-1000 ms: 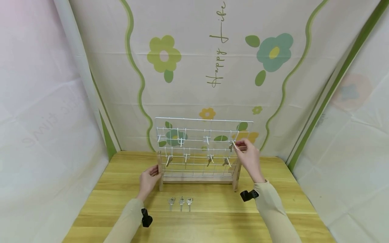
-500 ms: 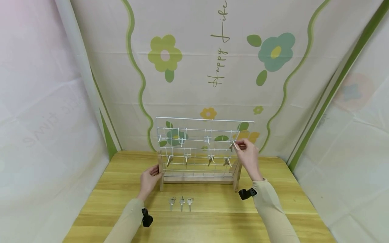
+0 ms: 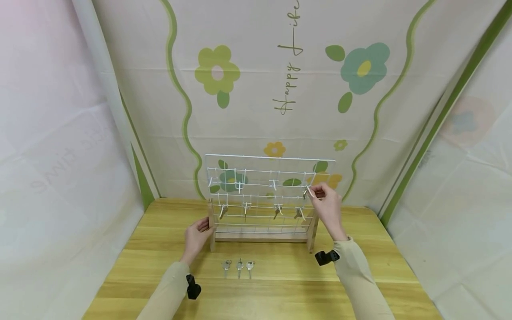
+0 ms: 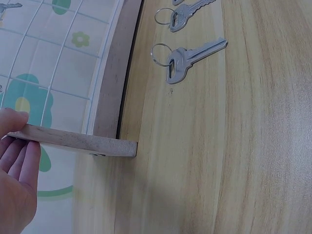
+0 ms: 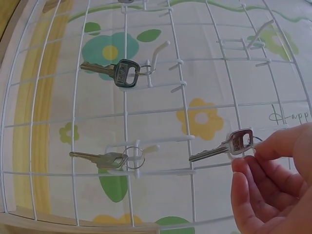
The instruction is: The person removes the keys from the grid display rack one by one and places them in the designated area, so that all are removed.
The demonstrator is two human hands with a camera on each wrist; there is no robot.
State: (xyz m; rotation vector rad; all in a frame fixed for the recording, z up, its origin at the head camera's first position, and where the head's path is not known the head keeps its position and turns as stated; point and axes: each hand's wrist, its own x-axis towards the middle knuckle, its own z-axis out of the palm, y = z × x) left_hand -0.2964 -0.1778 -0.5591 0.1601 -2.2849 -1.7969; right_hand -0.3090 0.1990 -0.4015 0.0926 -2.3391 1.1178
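Observation:
A white wire grid rack [image 3: 256, 231] stands on a wooden base, with white hooks in two rows. My left hand [image 3: 196, 238] grips its left wooden upright [image 4: 78, 141], thumb on one side and fingers on the other. At the upper right hook, my right hand [image 3: 329, 208] pinches the ring of a key [image 5: 239, 141] between thumb and forefinger. The fingers hide part of that ring and the hook. Other keys hang from the lower hooks, among them a dark-headed key [image 5: 126, 74] and a silver key [image 5: 112, 160].
Three keys with rings lie in a row on the wooden table [image 3: 280, 293] before the rack, the nearest to the left hand being a silver key [image 4: 180, 63]. Three upper hooks, such as one left of centre [image 3: 239, 186], hold no key. Patterned cloth [image 3: 256, 111] encloses the table.
Both hands keep their places, the left on the upright and the right at the upper right hook. The right hand's key has turned slightly; the head view has shifted a little.

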